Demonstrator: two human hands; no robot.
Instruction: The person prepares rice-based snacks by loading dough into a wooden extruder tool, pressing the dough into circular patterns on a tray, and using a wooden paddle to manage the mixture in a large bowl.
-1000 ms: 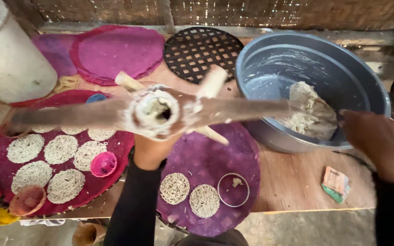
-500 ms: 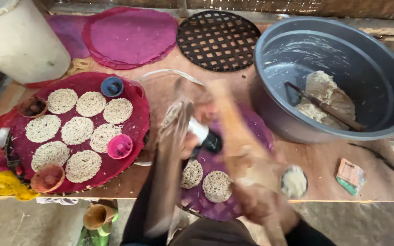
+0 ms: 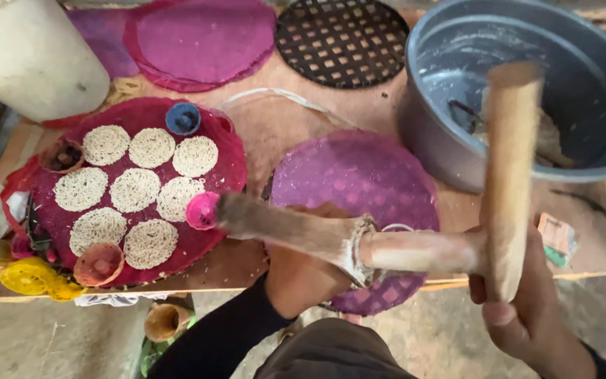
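Pressing noodle rounds with a wooden screw press over a purple woven mat.
The left hand (image 3: 303,260) grips the wooden press (image 3: 345,242) body above the purple mat (image 3: 352,182); the right hand (image 3: 527,309) closes on the blurred crank handle (image 3: 510,168). Judged step: turning the crank; next calls for steady downward pressure.

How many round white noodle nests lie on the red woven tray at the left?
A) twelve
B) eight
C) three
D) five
B: eight round white noodle nests lie on the red woven tray, three in the top row, three in the middle and two at the bottom.
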